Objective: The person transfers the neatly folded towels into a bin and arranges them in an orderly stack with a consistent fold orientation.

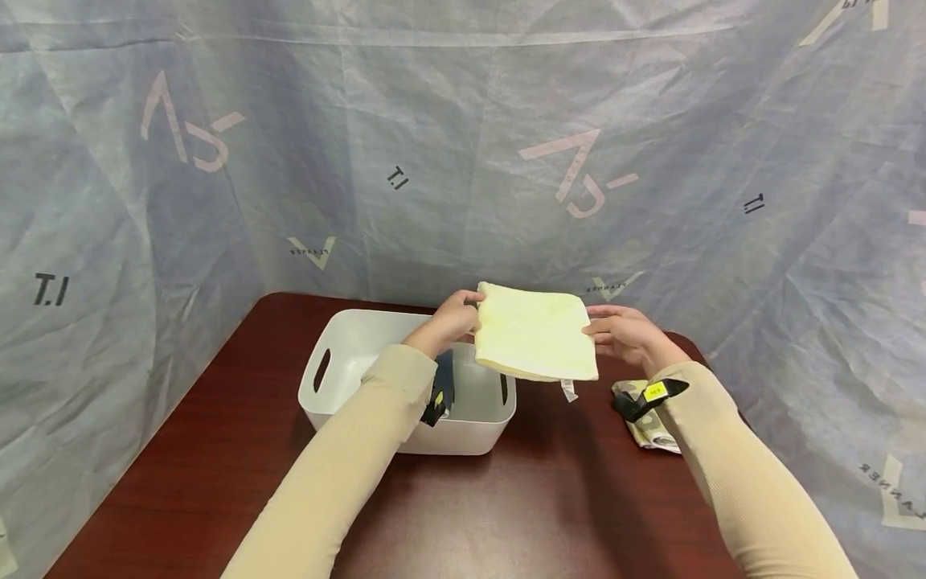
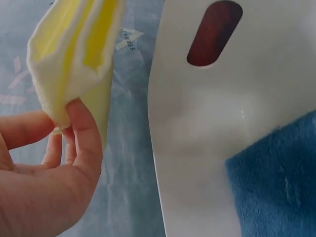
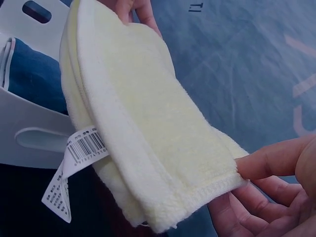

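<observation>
A folded pale yellow towel (image 1: 535, 334) hangs in the air between both hands, level with the bin's right end. At its left edge the left hand (image 1: 456, 320) pinches the folded layers between thumb and fingers, as the left wrist view shows. The right hand (image 1: 628, 334) pinches the opposite edge near a corner. A white label (image 3: 85, 150) with a barcode dangles from the towel's near side. Below and to the left stands a white plastic bin (image 1: 347, 342) with oval handle holes. A folded blue towel (image 2: 281, 173) lies inside it, partly hidden by the left forearm in the head view.
On the table's right side, a camouflage-patterned folded cloth (image 1: 654, 430) lies beneath the right wrist. The dark red wooden table (image 1: 470, 515) reaches back to a grey printed curtain (image 1: 463, 161) that hangs behind and on both sides.
</observation>
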`<state>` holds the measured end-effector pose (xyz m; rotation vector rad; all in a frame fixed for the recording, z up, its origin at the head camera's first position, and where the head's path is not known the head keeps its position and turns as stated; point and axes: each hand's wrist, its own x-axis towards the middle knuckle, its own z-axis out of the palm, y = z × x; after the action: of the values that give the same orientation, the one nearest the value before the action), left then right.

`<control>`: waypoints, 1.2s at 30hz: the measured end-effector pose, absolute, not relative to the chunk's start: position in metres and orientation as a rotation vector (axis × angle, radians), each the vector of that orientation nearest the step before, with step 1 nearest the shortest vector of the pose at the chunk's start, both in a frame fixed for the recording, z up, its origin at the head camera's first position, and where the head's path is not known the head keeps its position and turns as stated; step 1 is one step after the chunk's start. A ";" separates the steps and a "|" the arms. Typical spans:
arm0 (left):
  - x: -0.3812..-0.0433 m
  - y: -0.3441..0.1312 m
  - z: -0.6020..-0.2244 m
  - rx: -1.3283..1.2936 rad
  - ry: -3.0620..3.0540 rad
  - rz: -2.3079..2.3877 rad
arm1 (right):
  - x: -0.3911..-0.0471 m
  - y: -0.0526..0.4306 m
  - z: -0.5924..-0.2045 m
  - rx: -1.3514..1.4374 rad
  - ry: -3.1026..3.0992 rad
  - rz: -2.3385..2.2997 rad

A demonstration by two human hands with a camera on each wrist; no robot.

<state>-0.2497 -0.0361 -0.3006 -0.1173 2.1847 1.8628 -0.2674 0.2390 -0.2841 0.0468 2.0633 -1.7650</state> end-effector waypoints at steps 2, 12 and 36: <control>-0.251 -0.040 -0.301 -0.113 2.173 1.860 | -0.267 0.236 -0.284 0.044 2.062 -1.767; -0.251 -0.057 -0.296 -0.100 2.117 1.822 | -0.269 0.223 -0.284 0.028 2.057 -1.757; -0.249 -0.107 -0.303 -0.102 1.965 1.896 | -0.272 0.189 -0.295 -0.005 1.982 -1.810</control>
<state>-0.2486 -0.1071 -0.3026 -0.1021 1.9645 1.8962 -0.2723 0.1886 -0.2950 -0.0048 1.9824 -1.8096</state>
